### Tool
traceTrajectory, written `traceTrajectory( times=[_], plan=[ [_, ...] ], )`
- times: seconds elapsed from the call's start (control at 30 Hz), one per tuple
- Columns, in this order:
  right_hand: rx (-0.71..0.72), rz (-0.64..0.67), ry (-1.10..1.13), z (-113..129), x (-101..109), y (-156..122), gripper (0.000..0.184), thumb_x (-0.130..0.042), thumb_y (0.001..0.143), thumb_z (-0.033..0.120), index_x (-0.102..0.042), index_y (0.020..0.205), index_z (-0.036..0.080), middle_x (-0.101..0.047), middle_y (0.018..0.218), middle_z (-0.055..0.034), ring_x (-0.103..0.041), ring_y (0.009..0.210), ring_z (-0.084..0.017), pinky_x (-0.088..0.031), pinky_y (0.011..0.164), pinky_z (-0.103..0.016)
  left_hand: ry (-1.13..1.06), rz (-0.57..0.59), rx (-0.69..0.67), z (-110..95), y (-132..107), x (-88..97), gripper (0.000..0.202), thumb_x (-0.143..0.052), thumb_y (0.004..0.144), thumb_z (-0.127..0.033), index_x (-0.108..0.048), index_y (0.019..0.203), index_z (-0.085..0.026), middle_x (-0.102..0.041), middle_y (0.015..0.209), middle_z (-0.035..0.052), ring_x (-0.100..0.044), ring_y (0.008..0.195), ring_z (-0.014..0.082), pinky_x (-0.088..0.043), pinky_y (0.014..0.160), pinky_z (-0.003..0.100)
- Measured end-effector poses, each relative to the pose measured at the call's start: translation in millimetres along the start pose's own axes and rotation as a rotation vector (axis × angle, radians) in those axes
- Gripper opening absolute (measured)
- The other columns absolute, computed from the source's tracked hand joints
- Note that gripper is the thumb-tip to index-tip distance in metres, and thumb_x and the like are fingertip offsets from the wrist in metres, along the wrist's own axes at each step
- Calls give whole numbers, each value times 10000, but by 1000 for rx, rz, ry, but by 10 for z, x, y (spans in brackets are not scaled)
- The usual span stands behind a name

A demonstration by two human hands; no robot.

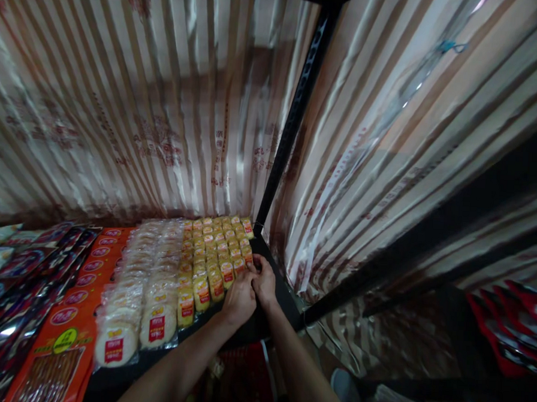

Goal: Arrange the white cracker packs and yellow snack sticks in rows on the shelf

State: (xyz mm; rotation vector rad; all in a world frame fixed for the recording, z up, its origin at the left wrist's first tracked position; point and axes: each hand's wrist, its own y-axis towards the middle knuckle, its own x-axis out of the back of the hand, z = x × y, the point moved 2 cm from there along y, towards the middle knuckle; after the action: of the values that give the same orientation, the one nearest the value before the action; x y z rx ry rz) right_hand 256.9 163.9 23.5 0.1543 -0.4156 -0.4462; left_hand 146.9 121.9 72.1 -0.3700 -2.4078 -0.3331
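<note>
My left hand and my right hand meet at the right end of rows of small yellow wrapped packets with red labels. Both sets of fingers are closed and pinched together against the edge of the end row. Whatever lies between them is hidden by the fingers. Left of the yellow packets stand two rows of clear-wrapped round pale cakes with red labels, upright and packed close.
Flat orange snack bags and dark glossy packets lie farther left. A black metal post rises at the shelf corner. Striped plastic sheeting hangs behind. Red packets sit on another shelf at right.
</note>
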Motion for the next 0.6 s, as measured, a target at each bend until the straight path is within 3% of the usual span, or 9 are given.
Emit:
traceTrajectory(
  times=[0.17, 0.3, 0.4, 0.5, 0.6],
  plan=[
    [-80, -133, 51, 106, 130, -232, 421, -524, 721, 449, -598, 996, 139, -637, 993, -121, -593, 862, -205, -478, 751, -334, 22, -10, 18, -46, -257, 38, 343, -359, 736, -9, -573, 974, -132, -598, 1007, 105, -569, 964, 183, -446, 913, 324],
    [-186, -227, 232, 267, 208, -823, 402, -498, 763, 495, -556, 983, 163, -639, 864, -58, -595, 732, -150, -469, 675, -277, -41, 55, 38, 23, -835, -27, 309, -357, 738, -33, -603, 885, -149, -610, 910, 80, -575, 870, 177, -464, 841, 318],
    [-280, -276, 309, 279, 182, -1418, 339, -484, 794, 495, -542, 921, 187, -589, 714, 13, -532, 597, -108, -433, 587, -228, -189, 152, 75, 198, -1405, -153, 274, -364, 770, -82, -622, 800, -167, -634, 877, 68, -580, 849, 174, -463, 821, 305],
    [-364, -201, 279, 141, 34, -1972, 324, -448, 811, 506, -542, 834, 197, -544, 620, 34, -498, 554, -112, -414, 562, -226, -368, 203, 178, 463, -1884, -264, 291, -393, 791, -137, -626, 960, -183, -630, 1092, 73, -580, 955, 177, -440, 878, 295],
    [-467, -66, 130, -83, -202, -2386, 357, -439, 794, 523, -572, 806, 192, -597, 648, -5, -544, 597, -151, -425, 587, -255, -374, 248, 419, 787, -2138, -334, 360, -423, 786, -157, -586, 1106, -180, -631, 1130, 91, -581, 1003, 199, -431, 887, 303]
  ],
)
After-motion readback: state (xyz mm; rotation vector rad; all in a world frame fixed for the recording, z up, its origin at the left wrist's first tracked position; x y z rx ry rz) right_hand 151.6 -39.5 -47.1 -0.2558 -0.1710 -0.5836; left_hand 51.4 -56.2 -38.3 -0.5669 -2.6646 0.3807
